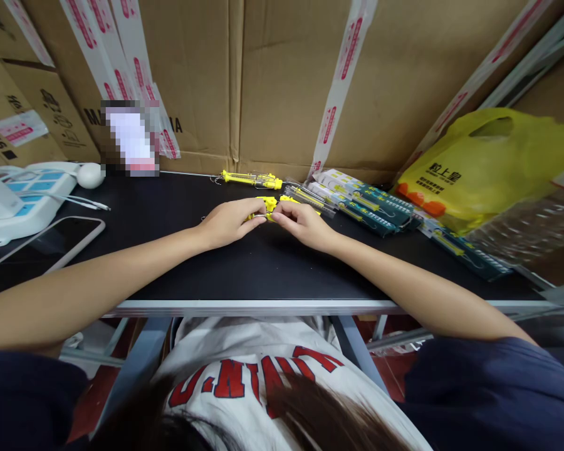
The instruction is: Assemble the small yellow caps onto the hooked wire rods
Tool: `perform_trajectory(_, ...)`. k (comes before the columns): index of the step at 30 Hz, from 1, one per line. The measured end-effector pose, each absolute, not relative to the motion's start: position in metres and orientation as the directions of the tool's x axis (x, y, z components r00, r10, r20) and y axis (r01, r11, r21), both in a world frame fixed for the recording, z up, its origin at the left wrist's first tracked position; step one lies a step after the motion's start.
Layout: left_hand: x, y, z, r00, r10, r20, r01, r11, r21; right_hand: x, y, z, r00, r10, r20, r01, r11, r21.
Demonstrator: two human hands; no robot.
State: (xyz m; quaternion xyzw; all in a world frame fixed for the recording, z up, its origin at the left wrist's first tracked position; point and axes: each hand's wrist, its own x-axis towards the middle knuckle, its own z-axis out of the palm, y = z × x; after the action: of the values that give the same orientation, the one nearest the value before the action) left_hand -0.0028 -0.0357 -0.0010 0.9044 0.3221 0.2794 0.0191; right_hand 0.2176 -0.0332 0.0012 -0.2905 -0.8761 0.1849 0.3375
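Over the middle of the black table, my left hand (232,220) is closed around a yellow plastic device with thin metal parts (269,203), which resembles a spring scale. Its fingers cover most of the body. My right hand (307,224) pinches at the right end of the same device, thumb and fingertips together; the exact contact is too small to make out. More yellow plastic (289,199) shows just behind my right fingers. Farther back lies a similar yellow device with metal rods and a hook (251,180), touched by neither hand.
Printed boxes (361,200) and clear-wrapped metal pieces (313,197) lie right of my hands. A yellow plastic bag (489,163) stands at far right. On the left are a power strip (37,194) and a phone (42,250). Cardboard (277,81) walls the back.
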Motion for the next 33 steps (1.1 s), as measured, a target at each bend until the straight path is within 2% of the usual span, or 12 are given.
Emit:
perform_trajectory(11, -0.0034, -0.0382, 0.0038, 0.685, 0.576, 0.446, 0.627, -0.778, 0.039, 0.2184, -0.0320, 0.0018, -0.621, 0.656, 0.429, 0.366, 0.727, -0.581)
perform_trajectory(24, -0.0047, -0.0406, 0.0019, 0.660, 0.596, 0.458, 0.626, -0.773, 0.104, 0.2179, -0.0342, 0.0017, -0.652, 0.654, 0.383, 0.369, 0.715, -0.594)
perform_trajectory(33, -0.0058, -0.0390, 0.0004, 0.660, 0.575, 0.483, 0.588, -0.796, 0.143, 0.2193, -0.0315, 0.0013, -0.654, 0.650, 0.387, 0.420, 0.737, -0.529)
